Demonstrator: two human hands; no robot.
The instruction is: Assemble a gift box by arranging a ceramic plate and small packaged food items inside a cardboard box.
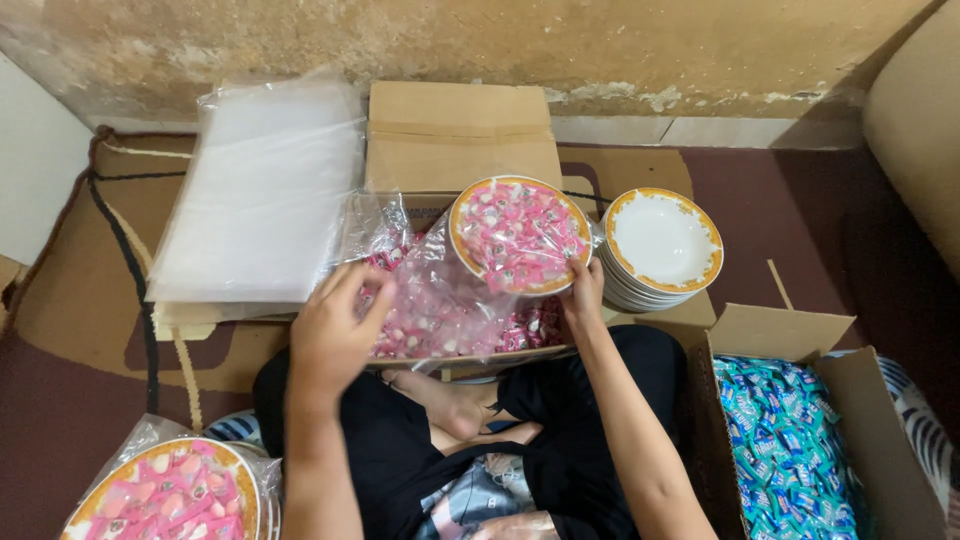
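the right hand (583,295) gripped the lower right rim of a filled plate (519,234), a round white plate with an orange-gold border, heaped with small pink-and-white sachets and partly covered by a clear plastic bag (415,270). the plate was held tilted toward the camera, above an open cardboard box (455,150) in front of the person's crossed legs. the left hand (335,325) was loosely curled, fingers on the crinkled film of the bag at its left side; a firm pinch could not be confirmed. loose pink sachets (450,320) lay in the box beneath the film.

just right of the held plate sat a stack of empty plates (662,245) with the same white centre and orange-gold rim. left of the box lay a flat pile of clear bags (255,195) on cardboard. at lower left, a wrapped plate (165,495) of pink sachets rested on the floor, sealed in film. at lower right, a second carton (880,440) stood open, packed with teal-and-blue sachets (785,445). a brown patterned rug (70,300) covered the floor.
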